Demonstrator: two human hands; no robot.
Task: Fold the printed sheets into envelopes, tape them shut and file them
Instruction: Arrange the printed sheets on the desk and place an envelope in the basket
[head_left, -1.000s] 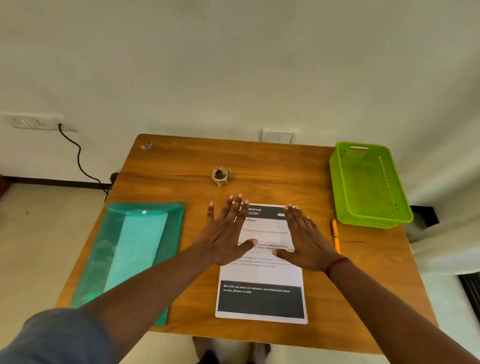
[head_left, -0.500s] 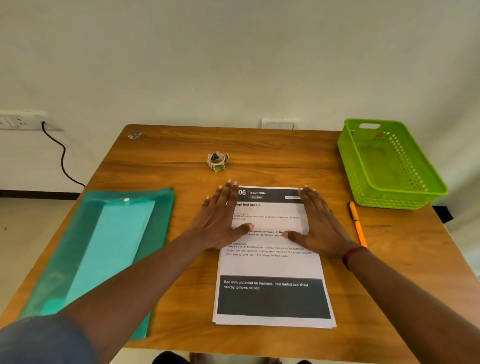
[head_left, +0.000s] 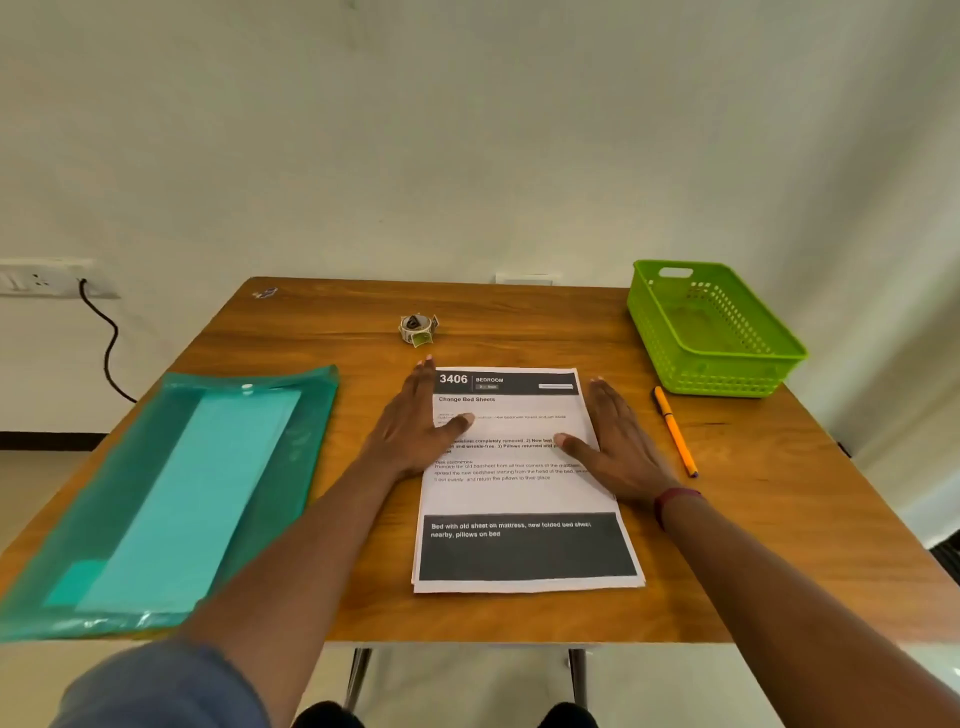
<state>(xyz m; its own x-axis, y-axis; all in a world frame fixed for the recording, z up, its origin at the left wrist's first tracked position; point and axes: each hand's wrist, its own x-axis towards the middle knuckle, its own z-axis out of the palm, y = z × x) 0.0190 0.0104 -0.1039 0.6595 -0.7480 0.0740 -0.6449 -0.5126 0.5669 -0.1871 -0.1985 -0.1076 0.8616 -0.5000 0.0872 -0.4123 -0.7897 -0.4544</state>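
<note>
In the head view I see a brown wooden table standing against a plain pale wall. On the wall at about 10 o'clock there is a white socket with a black cable hanging down from it.

The stack of printed sheets lies flat in the middle of the table, with its near edge close to the table's near edge. Taking the stack as the centre, a small tape roll stands at 11 o'clock, a green basket at 2 o'clock, an orange pen at 3 o'clock and a teal folder at 9 o'clock.

My left hand lies flat over the left edge of the sheets, fingers straight, thumb on the paper. My right hand lies in the same way over the right edge. Neither hand grips anything.
</note>
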